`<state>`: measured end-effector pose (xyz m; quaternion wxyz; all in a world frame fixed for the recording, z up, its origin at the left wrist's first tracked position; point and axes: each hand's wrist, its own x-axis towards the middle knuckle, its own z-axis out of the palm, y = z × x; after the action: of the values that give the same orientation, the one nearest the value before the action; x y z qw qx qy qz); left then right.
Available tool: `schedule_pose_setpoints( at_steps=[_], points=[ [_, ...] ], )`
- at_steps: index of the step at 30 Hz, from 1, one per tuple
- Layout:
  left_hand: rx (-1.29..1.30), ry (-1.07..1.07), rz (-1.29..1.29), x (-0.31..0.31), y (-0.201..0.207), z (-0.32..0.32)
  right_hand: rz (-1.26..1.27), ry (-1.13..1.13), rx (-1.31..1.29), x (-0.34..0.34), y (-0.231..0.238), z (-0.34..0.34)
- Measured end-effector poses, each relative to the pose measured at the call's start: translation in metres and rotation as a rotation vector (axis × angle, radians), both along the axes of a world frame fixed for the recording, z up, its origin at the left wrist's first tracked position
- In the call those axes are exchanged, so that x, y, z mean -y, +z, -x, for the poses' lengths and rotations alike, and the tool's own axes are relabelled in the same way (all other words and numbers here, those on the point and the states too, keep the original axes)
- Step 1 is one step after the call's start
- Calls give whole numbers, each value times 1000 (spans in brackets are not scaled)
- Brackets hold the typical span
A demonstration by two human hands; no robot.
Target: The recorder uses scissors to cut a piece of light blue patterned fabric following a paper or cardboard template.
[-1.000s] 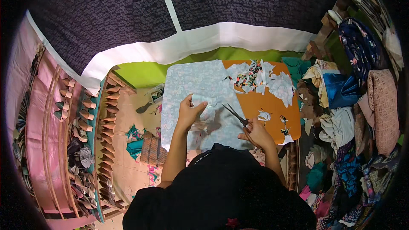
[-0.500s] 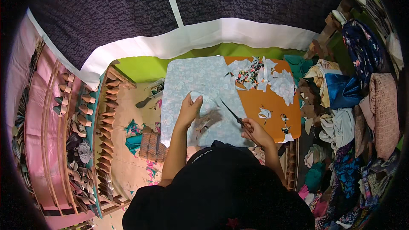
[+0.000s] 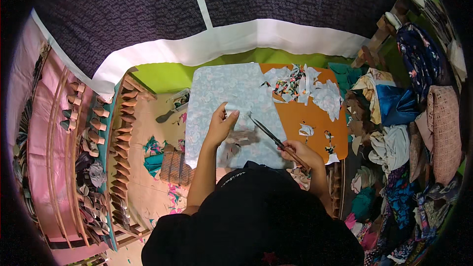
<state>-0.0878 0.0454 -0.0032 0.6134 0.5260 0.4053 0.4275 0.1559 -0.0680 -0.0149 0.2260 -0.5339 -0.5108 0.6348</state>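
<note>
Over the left and middle of the table lies a pale blue-grey patterned fabric sheet (image 3: 224, 81). My left hand (image 3: 220, 127) is above it, thumb and fingers curled around a small whitish piece (image 3: 230, 106) that looks like fabric; its outline blends with the sheet below. My right hand (image 3: 301, 153) grips a pair of dark scissors (image 3: 266, 132) by the handles. The blades lie close together and point up and left, their tips near the pale piece. A hand-shaped shadow falls on the sheet between my hands.
White and floral fabric scraps (image 3: 322, 96) lie on the orange tabletop (image 3: 290, 118). Wooden racks with shoe lasts (image 3: 125, 138) stand at the left. Heaped cloths (image 3: 394, 143) fill the right side. A brown patterned bundle (image 3: 175, 165) and scraps are on the floor. A dark curtain hangs ahead.
The scissor blades have come closer together, and their tips have shifted slightly left. My left hand has turned a little; both hands otherwise stay in nearly the same places.
</note>
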Motion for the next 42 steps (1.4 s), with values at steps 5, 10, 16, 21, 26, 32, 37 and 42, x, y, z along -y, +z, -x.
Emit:
schedule_pose_setpoints(
  at_steps=[5, 10, 16, 21, 26, 32, 37, 42],
  points=[
    [-45, -9, -14, -3, -3, 4, 5, -17, -8, 2, -6, -5],
    [-93, -15, -34, 1, -10, 0, -56, 50, 11, -5, 2, 5],
    [-86, -75, -30, 9, 1, -8, -170, 44, -95, -8, -18, 16],
    [-161, -81, -105, 14, 3, -13, -122, -35, -229, -5, -11, 32],
    [-162, -90, -74, 15, 3, -14, -131, -37, -212, -6, -13, 39],
    [-229, -82, -110, 13, 0, -14, -334, -35, -160, -3, -11, 42],
    [-319, -46, -131, 12, -2, -15, 92, -249, -461, -3, -12, 45],
    [-331, -69, -144, 11, 3, -16, 87, -258, -507, -2, -7, 47]
  ],
)
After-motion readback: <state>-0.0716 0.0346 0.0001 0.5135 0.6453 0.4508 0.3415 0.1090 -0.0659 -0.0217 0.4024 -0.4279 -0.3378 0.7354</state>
